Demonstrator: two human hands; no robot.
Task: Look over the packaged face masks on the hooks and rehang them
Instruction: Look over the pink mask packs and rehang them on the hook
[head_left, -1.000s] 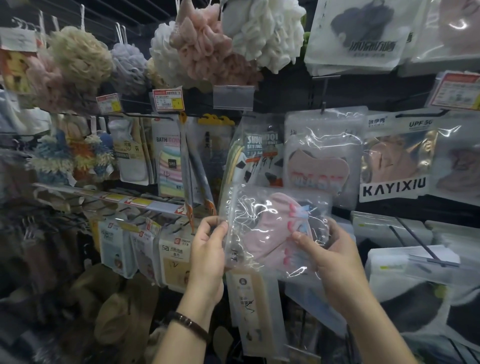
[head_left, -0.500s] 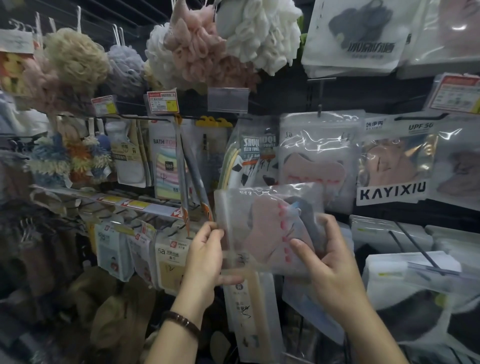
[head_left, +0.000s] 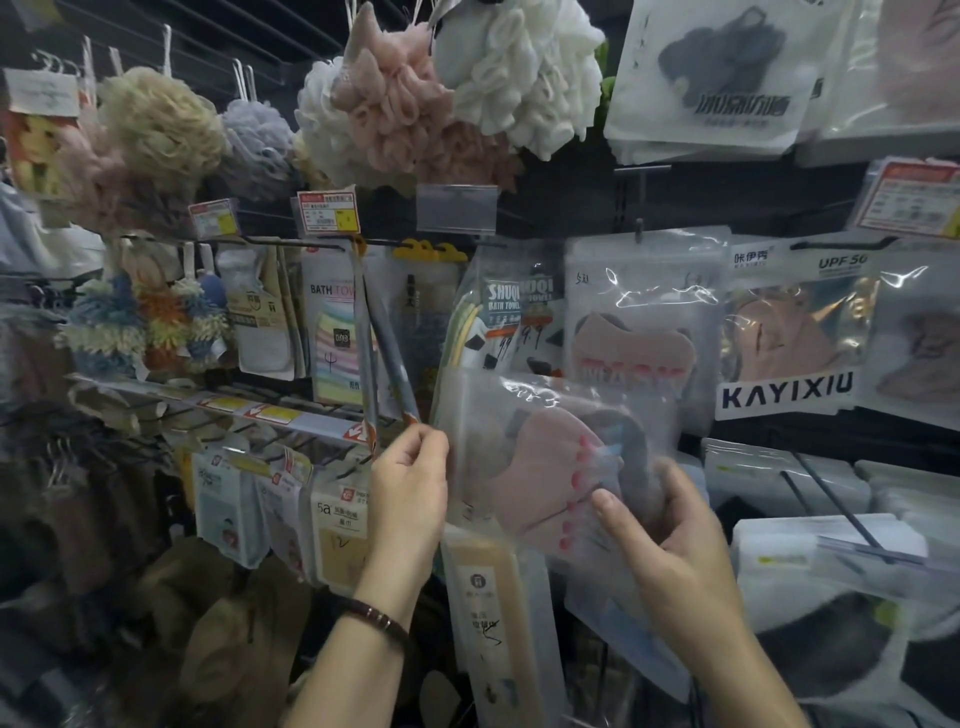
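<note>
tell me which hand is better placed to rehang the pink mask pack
Probably the right hand: it grips the pink mask pack at its lower right, almost under the hanging pink pack and its hook. The left hand only pinches the far left edge.

The mask packet (head_left: 540, 452) is frosted clear, showing a pink mask dotted red and a grey one behind. The hanging packet (head_left: 641, 332) shows pink with red lettering. The branded packet (head_left: 789, 343) has black letters on white. Above hang a white puff (head_left: 519, 67), pink puff (head_left: 395, 104), cream puff (head_left: 161, 119) and grey puff (head_left: 257, 140). The towel (head_left: 332, 348) has pastel stripes. The price tag (head_left: 328, 210) is red and yellow.
</note>
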